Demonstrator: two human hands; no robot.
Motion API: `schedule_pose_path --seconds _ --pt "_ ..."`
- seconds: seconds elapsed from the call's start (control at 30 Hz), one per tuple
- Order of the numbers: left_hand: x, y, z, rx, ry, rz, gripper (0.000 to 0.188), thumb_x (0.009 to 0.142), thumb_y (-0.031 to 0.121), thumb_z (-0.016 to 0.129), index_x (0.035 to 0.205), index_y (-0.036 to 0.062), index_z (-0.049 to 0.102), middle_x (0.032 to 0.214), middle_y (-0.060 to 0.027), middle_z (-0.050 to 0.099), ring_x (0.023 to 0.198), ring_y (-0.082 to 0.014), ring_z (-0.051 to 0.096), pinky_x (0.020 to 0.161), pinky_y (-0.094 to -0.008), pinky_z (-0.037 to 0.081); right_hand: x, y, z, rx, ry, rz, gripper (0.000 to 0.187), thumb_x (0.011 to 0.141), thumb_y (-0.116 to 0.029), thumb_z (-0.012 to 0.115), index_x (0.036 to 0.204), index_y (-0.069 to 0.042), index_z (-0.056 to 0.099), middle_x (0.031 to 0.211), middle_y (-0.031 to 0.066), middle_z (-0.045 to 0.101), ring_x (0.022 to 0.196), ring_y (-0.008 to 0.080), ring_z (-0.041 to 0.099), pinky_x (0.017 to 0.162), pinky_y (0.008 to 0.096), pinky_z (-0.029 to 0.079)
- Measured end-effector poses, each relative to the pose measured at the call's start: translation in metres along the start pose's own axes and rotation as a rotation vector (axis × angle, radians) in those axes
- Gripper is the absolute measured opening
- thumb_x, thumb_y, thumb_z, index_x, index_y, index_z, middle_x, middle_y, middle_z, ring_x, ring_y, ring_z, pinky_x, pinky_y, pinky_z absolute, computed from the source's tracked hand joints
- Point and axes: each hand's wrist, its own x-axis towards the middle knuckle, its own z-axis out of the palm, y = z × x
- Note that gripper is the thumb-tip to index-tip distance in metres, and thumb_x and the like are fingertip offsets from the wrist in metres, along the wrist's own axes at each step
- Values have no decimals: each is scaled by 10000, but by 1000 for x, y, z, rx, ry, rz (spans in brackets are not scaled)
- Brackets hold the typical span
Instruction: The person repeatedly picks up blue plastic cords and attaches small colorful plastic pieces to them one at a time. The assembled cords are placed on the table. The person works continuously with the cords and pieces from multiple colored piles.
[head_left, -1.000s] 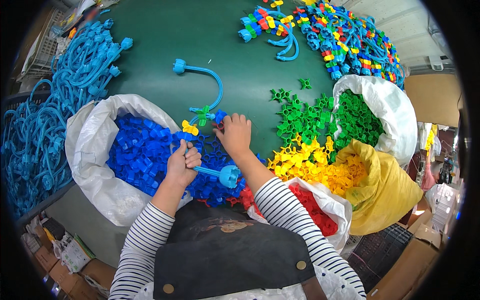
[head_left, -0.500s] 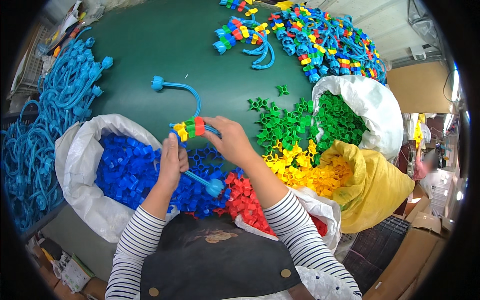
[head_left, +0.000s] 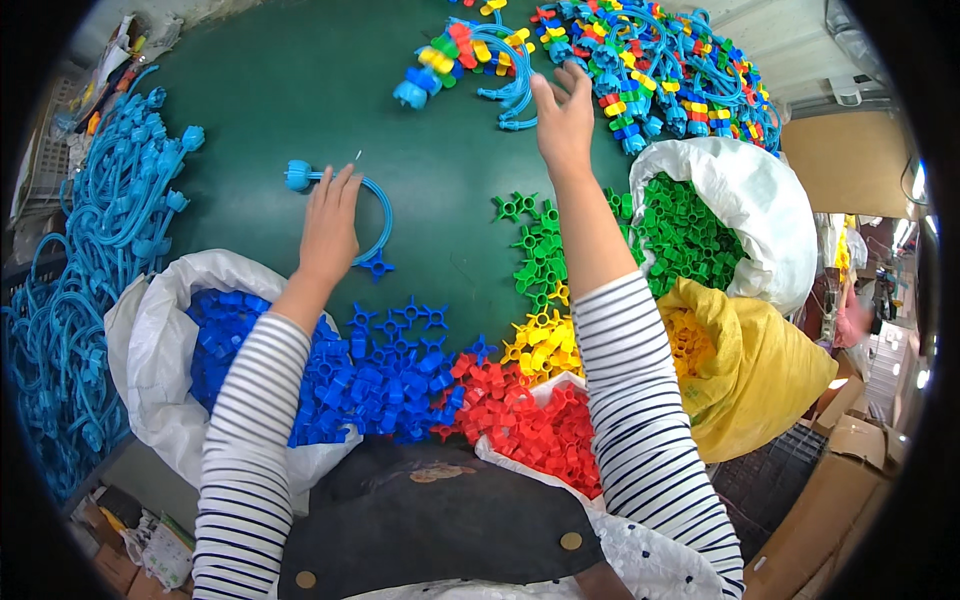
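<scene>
My left hand [head_left: 331, 222] lies over a light-blue curved cord [head_left: 385, 205] with a flower-shaped knob at its left end, its fingers stretched out across it. A blue pronged ring [head_left: 377, 265] sits at the cord's lower end. Farther up on the right, my right hand [head_left: 567, 118] has its fingers apart and holds nothing. Just left of it, a light-blue cord strung with coloured rings [head_left: 437, 60] is blurred by motion and apart from the fingers. It is over a few similar strung cords at the far side.
Loose blue rings [head_left: 385, 385], red rings [head_left: 535, 425], yellow rings [head_left: 545, 345] and green rings [head_left: 540, 250] spill from sacks on the green table [head_left: 250, 110]. Bare blue cords [head_left: 120, 220] are heaped at left. A pile of strung cords [head_left: 665, 75] lies far right.
The ring-strung cord has left my hands and is now at the far side. My right hand has moved up and away; my left hand has moved up to the bare cord.
</scene>
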Motion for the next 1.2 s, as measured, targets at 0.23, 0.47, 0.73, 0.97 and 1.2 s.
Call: schedule_pose_path --seconds 0.23,0.47,0.73,0.97,1.2 --pt "32 -11 16 221 -315 -26 263 881 45 509 1140 77 551 1142 -110 573 1157 -297 542 1014 -464 408 -130 57 -63 -727 -259 -293 463 807 -212 761 1203 -64 572 1165 112 583 1109 324 519 938 451 413" --pt "0 16 -10 -484 -42 -383 130 972 153 506 1037 49 549 767 -76 497 681 -240 554 602 -383 435 -216 64 -71 -871 -339 -259 525 721 -154 792 1192 -83 571 1160 90 566 1115 313 494 919 440 398" --pt "-92 58 -53 -1646 99 -1101 327 1058 321 438 1125 15 531 715 15 384 608 -111 380 584 -273 378 -230 51 -38 -869 -433 -201 473 672 -184 832 1070 -134 582 1066 79 543 1047 295 497 916 437 374" --pt "-138 77 -54 -1871 135 -1162 329 1048 292 472 1169 -6 542 738 19 372 612 -89 356 567 -251 325 -223 41 -50 -900 -392 -246 431 687 -169 818 1060 -106 612 1039 76 601 1018 286 536 909 424 386" --pt "-140 94 -47 -2094 168 -1264 283 1058 318 439 1024 56 539 655 33 330 527 -73 298 502 -239 276 -237 41 -25 -919 -507 -259 317 685 -224 811 947 -77 709 980 63 618 1002 288 538 865 422 403"
